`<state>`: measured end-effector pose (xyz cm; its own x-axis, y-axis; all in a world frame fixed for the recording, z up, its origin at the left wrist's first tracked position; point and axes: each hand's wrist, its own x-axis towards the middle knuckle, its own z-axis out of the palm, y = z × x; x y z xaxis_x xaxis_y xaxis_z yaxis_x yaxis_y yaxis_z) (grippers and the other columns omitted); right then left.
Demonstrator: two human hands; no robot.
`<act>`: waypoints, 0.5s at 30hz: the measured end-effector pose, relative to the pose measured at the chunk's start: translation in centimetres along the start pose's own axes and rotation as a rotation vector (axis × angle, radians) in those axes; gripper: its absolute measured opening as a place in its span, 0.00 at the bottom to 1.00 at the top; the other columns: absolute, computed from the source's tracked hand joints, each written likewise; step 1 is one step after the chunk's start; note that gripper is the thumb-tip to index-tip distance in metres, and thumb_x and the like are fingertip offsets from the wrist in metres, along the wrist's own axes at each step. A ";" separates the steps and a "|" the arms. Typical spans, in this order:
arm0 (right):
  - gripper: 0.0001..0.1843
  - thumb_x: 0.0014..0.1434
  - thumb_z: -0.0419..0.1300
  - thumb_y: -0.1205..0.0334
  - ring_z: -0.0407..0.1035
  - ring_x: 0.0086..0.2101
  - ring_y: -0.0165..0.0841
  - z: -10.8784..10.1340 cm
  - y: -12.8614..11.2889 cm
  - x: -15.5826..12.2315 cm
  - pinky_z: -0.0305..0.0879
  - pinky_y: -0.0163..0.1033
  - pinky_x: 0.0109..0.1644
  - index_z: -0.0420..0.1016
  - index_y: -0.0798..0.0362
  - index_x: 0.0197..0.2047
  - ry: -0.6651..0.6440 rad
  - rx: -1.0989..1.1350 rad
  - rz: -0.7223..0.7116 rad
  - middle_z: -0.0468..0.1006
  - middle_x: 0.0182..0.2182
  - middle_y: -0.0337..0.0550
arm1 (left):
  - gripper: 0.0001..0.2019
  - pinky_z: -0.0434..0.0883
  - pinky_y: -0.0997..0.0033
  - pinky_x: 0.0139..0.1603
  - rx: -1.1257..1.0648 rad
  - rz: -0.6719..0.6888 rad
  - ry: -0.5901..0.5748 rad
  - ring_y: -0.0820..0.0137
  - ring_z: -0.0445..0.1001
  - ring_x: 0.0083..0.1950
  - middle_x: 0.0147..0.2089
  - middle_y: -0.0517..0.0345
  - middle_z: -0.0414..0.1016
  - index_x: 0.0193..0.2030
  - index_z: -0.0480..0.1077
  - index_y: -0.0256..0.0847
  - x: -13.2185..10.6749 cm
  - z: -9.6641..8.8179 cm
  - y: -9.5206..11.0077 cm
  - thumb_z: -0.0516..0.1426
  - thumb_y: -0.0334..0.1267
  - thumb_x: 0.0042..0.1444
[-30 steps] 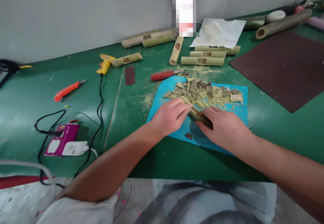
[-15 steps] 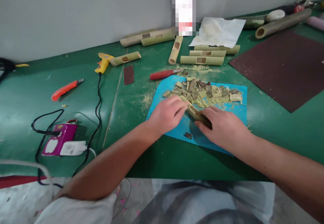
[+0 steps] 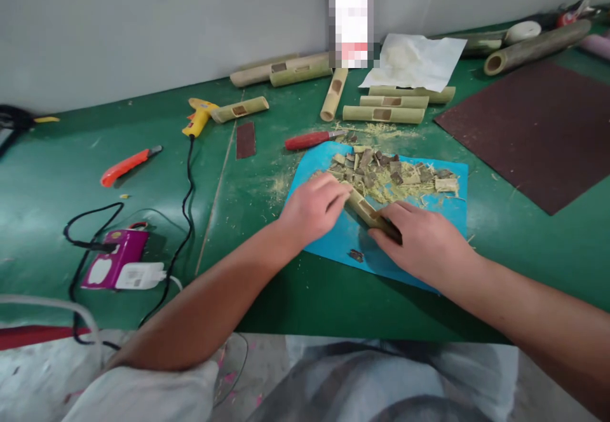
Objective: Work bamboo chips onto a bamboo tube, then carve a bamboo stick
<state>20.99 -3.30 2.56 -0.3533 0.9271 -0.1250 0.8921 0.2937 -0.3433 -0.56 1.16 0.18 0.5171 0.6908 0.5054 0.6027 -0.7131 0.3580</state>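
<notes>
A short bamboo tube (image 3: 361,206) with a rectangular opening cut in its upper side lies slantwise over a blue sheet (image 3: 333,253). My right hand (image 3: 419,231) is wrapped round its near right end, thumb in front. At the far left end is my left hand (image 3: 317,209), its fingers curled and pinched against the tube's edge; whatever they pinch is hidden. Behind the tube, bamboo chips and shavings (image 3: 403,177) cover the back of the sheet. A small dark scrap (image 3: 356,255) sits between the hands, closer to the table's front.
Beyond the sheet lie a red-handled knife (image 3: 307,140) and several cut bamboo tubes (image 3: 384,114). At left are a yellow glue gun (image 3: 197,117), an orange utility knife (image 3: 128,166) and a purple power strip (image 3: 117,257) with cords. Brown sandpaper (image 3: 534,136) spreads at right.
My left hand has slid slightly down and left along the tube's far end. The right hand keeps its grip. The whole view has shifted a little.
</notes>
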 end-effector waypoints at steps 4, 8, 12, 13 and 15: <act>0.10 0.65 0.57 0.56 0.69 0.29 0.33 0.0 0.0 -0.1 0.51 0.40 0.30 0.75 0.53 0.38 0.002 -0.006 -0.006 0.78 0.35 0.44 | 0.09 0.76 0.70 0.42 -0.010 0.023 -0.021 0.69 0.78 0.39 0.38 0.52 0.78 0.45 0.77 0.34 0.0 0.0 0.2 0.55 0.33 0.69; 0.10 0.65 0.57 0.57 0.69 0.29 0.33 -0.1 0.0 -0.2 0.52 0.40 0.30 0.75 0.53 0.39 0.028 0.009 -0.014 0.79 0.36 0.44 | 0.08 0.77 0.69 0.44 -0.024 -0.029 0.022 0.69 0.79 0.41 0.40 0.51 0.79 0.45 0.77 0.36 0.0 -0.1 0.0 0.56 0.33 0.68; 0.08 0.63 0.59 0.58 0.70 0.29 0.33 -0.1 0.0 -0.3 0.52 0.39 0.29 0.76 0.51 0.42 0.052 0.008 0.000 0.81 0.36 0.43 | 0.08 0.77 0.69 0.45 -0.081 -0.031 -0.026 0.69 0.79 0.42 0.40 0.53 0.79 0.46 0.77 0.38 0.1 -0.2 -0.3 0.56 0.33 0.68; 0.09 0.63 0.59 0.57 0.70 0.29 0.33 -0.1 0.0 -0.3 0.52 0.39 0.29 0.76 0.52 0.42 0.057 0.002 -0.001 0.81 0.35 0.43 | 0.08 0.77 0.69 0.46 -0.094 -0.033 -0.026 0.70 0.79 0.42 0.40 0.53 0.80 0.46 0.77 0.38 0.1 -0.2 -0.4 0.56 0.33 0.68; 0.10 0.65 0.57 0.56 0.69 0.28 0.33 -0.2 0.0 -0.3 0.50 0.39 0.29 0.76 0.52 0.40 0.072 -0.023 -0.018 0.80 0.33 0.43 | 0.07 0.77 0.69 0.46 -0.088 -0.067 0.013 0.69 0.79 0.42 0.40 0.52 0.79 0.45 0.77 0.38 0.1 -0.2 -0.5 0.57 0.33 0.68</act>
<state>21.19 -3.53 2.77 -0.3490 0.9357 -0.0516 0.8924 0.3150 -0.3230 -0.90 1.54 0.17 0.4697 0.7358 0.4878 0.5796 -0.6738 0.4583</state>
